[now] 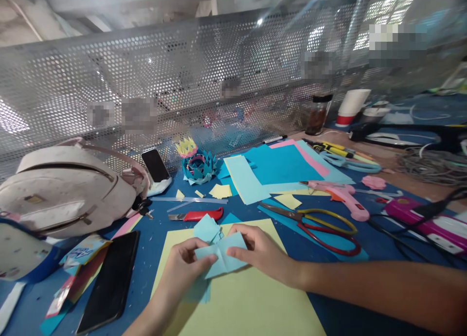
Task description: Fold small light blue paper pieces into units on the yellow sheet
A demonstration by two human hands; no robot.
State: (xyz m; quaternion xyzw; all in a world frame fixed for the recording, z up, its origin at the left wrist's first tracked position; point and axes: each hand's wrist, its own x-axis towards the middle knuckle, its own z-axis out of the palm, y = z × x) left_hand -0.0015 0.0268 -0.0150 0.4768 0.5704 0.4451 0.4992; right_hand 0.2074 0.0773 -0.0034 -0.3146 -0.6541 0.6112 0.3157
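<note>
While the left hand (189,265) pinches one side of a creased light blue paper piece (222,256) at the lower centre of the frame, the right hand (259,251) grips its other side. Both work over a pale yellow sheet (251,302); a red cutter (199,215) lies just above them, and long-bladed scissors (310,221) sit right of centre.

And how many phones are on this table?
2: the near phone, left of the left hand, and the far phone, propped beside the bag. More could be hidden.
</note>
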